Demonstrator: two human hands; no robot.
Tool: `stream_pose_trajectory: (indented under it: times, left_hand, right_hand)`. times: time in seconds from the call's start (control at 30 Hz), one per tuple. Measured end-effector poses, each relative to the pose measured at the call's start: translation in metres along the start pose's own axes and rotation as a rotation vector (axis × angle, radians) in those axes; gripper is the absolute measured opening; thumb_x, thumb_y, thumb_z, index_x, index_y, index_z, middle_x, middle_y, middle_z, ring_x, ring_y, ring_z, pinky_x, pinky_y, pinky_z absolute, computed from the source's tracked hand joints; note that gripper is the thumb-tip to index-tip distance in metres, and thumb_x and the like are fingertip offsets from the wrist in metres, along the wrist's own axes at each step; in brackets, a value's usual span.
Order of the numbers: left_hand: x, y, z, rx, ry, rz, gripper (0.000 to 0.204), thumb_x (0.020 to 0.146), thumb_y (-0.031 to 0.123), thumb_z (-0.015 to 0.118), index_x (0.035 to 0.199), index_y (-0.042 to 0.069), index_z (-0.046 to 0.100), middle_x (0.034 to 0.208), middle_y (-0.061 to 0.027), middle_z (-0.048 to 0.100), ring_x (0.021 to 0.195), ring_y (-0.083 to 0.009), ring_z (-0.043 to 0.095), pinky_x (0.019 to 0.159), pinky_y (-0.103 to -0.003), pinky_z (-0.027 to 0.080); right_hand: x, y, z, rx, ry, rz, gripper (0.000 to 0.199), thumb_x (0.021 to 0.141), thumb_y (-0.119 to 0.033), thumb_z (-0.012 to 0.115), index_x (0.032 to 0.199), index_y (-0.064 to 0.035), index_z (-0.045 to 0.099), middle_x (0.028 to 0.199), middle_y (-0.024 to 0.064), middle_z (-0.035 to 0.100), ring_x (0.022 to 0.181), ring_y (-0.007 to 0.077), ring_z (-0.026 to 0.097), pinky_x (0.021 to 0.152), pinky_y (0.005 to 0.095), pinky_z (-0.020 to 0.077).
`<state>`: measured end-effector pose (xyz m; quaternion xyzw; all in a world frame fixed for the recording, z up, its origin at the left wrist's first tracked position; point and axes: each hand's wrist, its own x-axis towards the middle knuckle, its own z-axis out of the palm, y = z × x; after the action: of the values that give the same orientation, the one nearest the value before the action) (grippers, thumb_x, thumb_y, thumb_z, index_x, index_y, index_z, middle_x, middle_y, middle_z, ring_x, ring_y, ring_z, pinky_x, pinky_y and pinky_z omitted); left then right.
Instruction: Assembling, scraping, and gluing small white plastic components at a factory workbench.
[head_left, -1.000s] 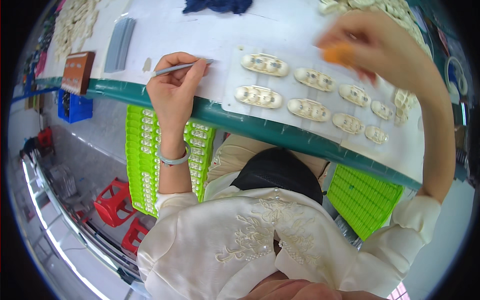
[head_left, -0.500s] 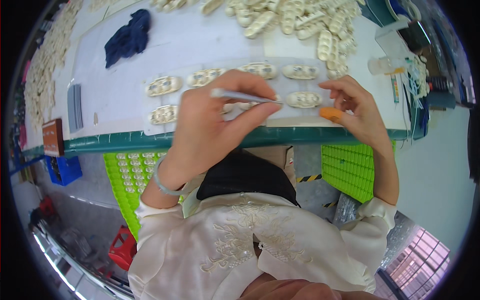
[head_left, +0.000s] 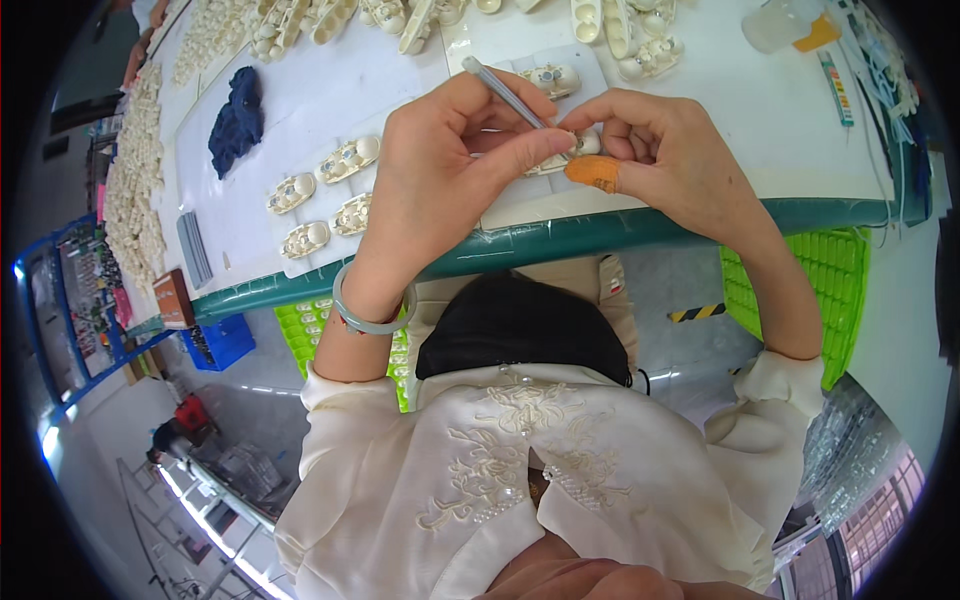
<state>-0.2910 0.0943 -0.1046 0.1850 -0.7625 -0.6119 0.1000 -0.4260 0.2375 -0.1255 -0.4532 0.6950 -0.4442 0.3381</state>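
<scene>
My left hand [head_left: 440,165] pinches a slim grey tweezer-like tool [head_left: 508,97] between thumb and fingers, its tip pointing down to the right. A jade-coloured bangle [head_left: 365,318] circles that wrist. Facing it, my right hand [head_left: 680,165] wears an orange cot [head_left: 592,173] on the thumb. Its thumb and index finger close around an oval cream plastic shell [head_left: 588,143], mostly covered by both hands. Where the tool's tip meets the shell is hidden. To the left, similar shells [head_left: 350,158] with small metal parts sit in rows on a pale tray [head_left: 298,264].
Heaped cream shells [head_left: 330,18] line the table's far side, with more along its left. A blue cloth [head_left: 236,122], grey strips [head_left: 194,250] and a brown block [head_left: 173,300] lie leftward. The green table edge [head_left: 600,228] runs before me; a lime-green tray [head_left: 800,300] stands below right.
My right hand has moved in toward my left and closed around a shell, where before its fingers were apart beside one. The tool stands more steeply. The whole view has shifted.
</scene>
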Motion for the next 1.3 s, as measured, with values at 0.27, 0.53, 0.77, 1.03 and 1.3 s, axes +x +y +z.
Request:
stream_pose_trajectory:
  times: [0.27, 0.53, 0.77, 1.03, 1.3]
  left_hand:
    - [0.003, -0.004, 0.002, 0.035, 0.058, 0.072, 0.017, 0.077, -0.003, 0.068, 0.090, -0.005, 0.058, 0.085, -0.0076, 0.064, 0.078, -0.0107, 0.063, 0.065, -0.018, 0.049]
    - [-0.001, 0.000, 0.010, 0.338, 0.054, 0.247, 0.017, 0.075, -0.005, 0.067, 0.089, -0.005, 0.058, 0.087, -0.0056, 0.062, 0.081, -0.0130, 0.064, 0.073, -0.024, 0.055]
    - [0.001, 0.006, 0.010, 0.447, 0.004, 0.191, 0.014, 0.074, -0.004, 0.066, 0.087, -0.004, 0.059, 0.085, -0.0046, 0.062, 0.081, -0.0121, 0.063, 0.074, -0.024, 0.054]
    - [0.007, 0.009, -0.028, 0.131, 0.188, 0.193, 0.014, 0.076, -0.010, 0.063, 0.088, -0.004, 0.058, 0.086, -0.0109, 0.064, 0.081, -0.0144, 0.063, 0.073, -0.021, 0.051]
    - [-0.018, 0.017, -0.008, 0.223, 0.146, 0.058, 0.019, 0.077, -0.003, 0.067, 0.094, -0.006, 0.058, 0.086, -0.0091, 0.065, 0.078, -0.0131, 0.064, 0.071, -0.020, 0.050]
  right_hand:
    - [0.000, 0.000, 0.001, 0.030, -0.002, 0.002, 0.024, 0.071, -0.009, 0.068, 0.094, -0.0018, 0.063, 0.051, -0.0005, 0.042, 0.047, 0.0083, 0.039, 0.048, 0.0257, 0.0351]
    - [0.007, -0.009, -0.016, 0.264, -0.182, 0.193, 0.025, 0.076, -0.011, 0.062, 0.098, 0.0011, 0.064, 0.060, 0.0007, 0.053, 0.046, 0.0059, 0.044, 0.042, 0.0223, 0.0354]
    - [0.012, -0.005, -0.010, 0.205, -0.117, 0.142, 0.025, 0.078, -0.014, 0.056, 0.096, 0.0011, 0.064, 0.060, 0.0013, 0.054, 0.040, 0.0062, 0.044, 0.037, 0.0207, 0.0340]
    - [0.038, -0.039, -0.026, 0.228, -0.363, 0.529, 0.019, 0.082, -0.016, 0.060, 0.082, 0.0030, 0.059, 0.059, 0.0047, 0.057, 0.045, 0.0088, 0.050, 0.042, 0.0216, 0.0399]
    - [0.033, -0.041, -0.020, 0.233, -0.301, 0.524, 0.016, 0.085, -0.011, 0.056, 0.083, 0.0053, 0.059, 0.060, 0.0064, 0.058, 0.045, 0.0087, 0.053, 0.042, 0.0205, 0.0423]
